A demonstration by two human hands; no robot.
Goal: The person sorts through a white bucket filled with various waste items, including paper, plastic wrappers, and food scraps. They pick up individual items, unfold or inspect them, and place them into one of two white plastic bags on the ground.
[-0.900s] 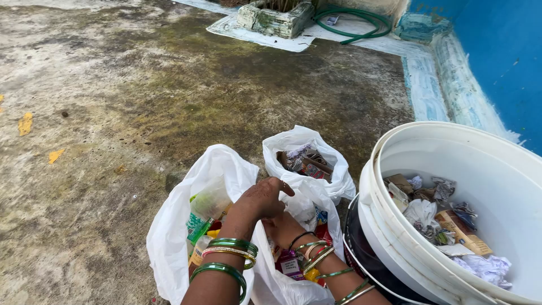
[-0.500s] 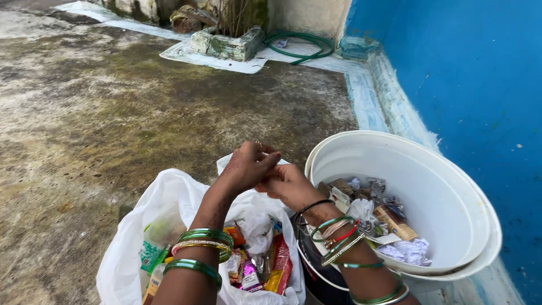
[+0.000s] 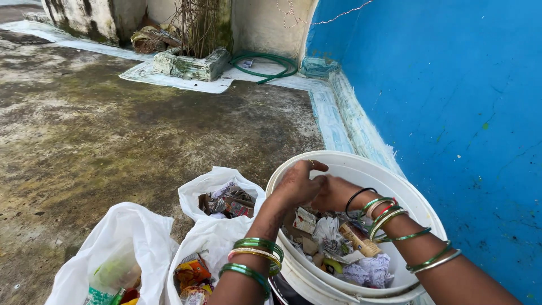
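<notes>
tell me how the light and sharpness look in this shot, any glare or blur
Head view: soft even daylight, no hard shadows or glare; the left hand and right hand over the white bucket look sharp; the blue wall is evenly lit.

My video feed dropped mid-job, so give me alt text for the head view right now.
Both hands, left and right, meet over a white bucket of mixed paper and wrapper scraps, green bangles on both wrists. Three open white bags of sorted waste sit to its left on stained concrete. A blue wall stands to the right.
</notes>
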